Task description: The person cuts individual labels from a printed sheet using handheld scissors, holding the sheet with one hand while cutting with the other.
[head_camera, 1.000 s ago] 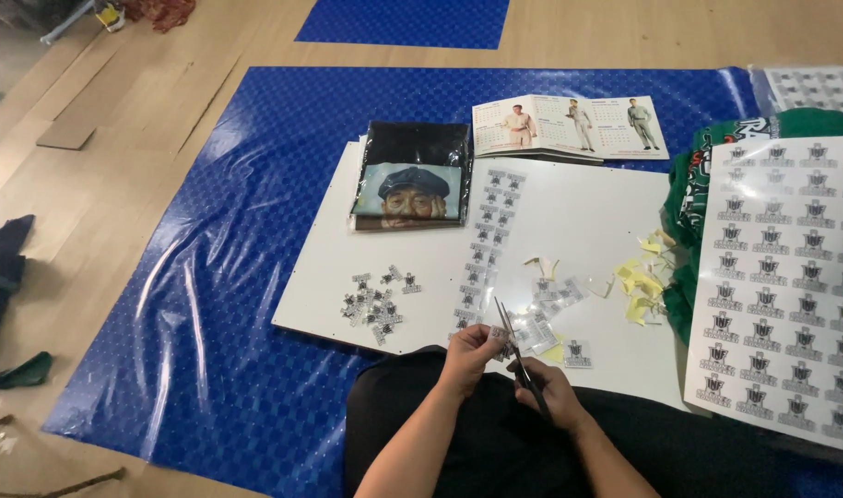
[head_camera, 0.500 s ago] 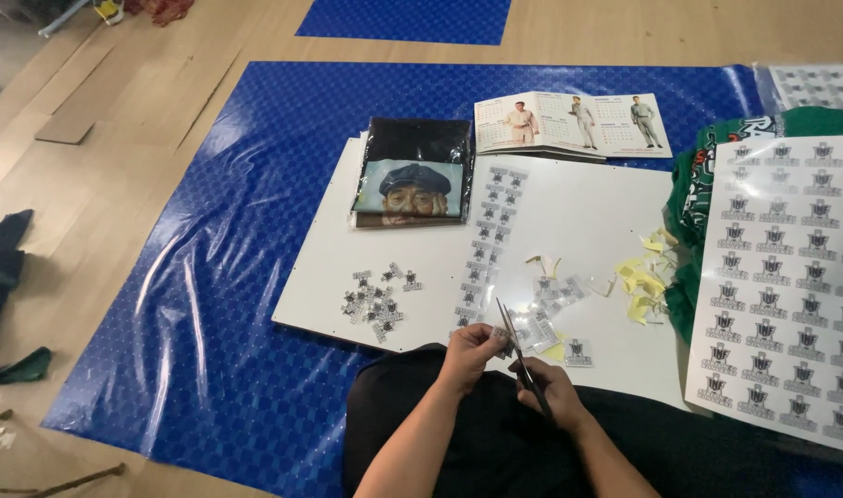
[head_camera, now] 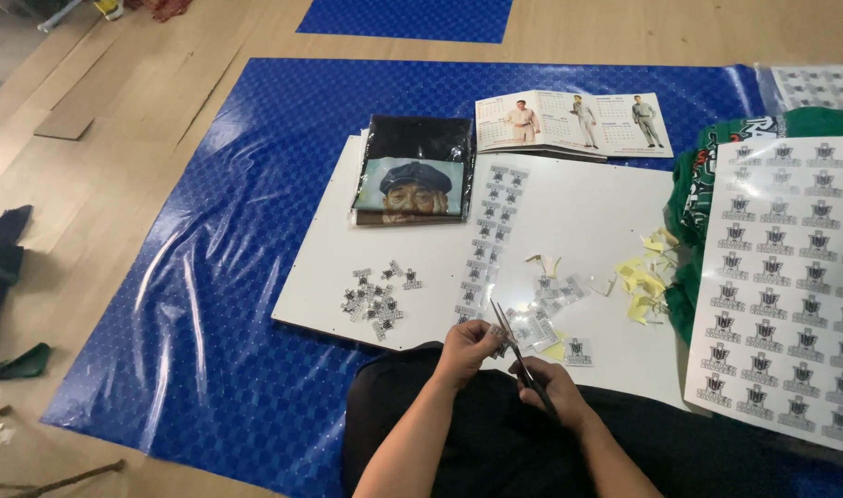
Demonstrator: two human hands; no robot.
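I see right hand (head_camera: pixel 552 385) closed around scissors (head_camera: pixel 518 350), blades pointing to 11 o'clock | left hand (head_camera: pixel 469 349) pinching sticker strip (head_camera: pixel 532 329) taut against blades | cut pile (head_camera: pixel 377 297) at 10 o'clock on board (head_camera: pixel 587 212)

Floor (head_camera: pixel 117 138): light wood planks, visible from 9 to 12 o'clock and along the top edge. A blue plastic sheet (head_camera: pixel 255 304) with a diamond pattern and glossy light reflections covers the central area. A second blue sheet (head_camera: pixel 407 18) lies at 12 o'clock, separated from the first by bare floor. A flat cardboard piece (head_camera: pixel 66 120) rests on the wood at 10 o'clock. Dark cloth (head_camera: pixel 2 263) lies at 9 o'clock. Thin sticks (head_camera: pixel 62 480) lie at 7 o'clock. Lighting: even, diffuse.
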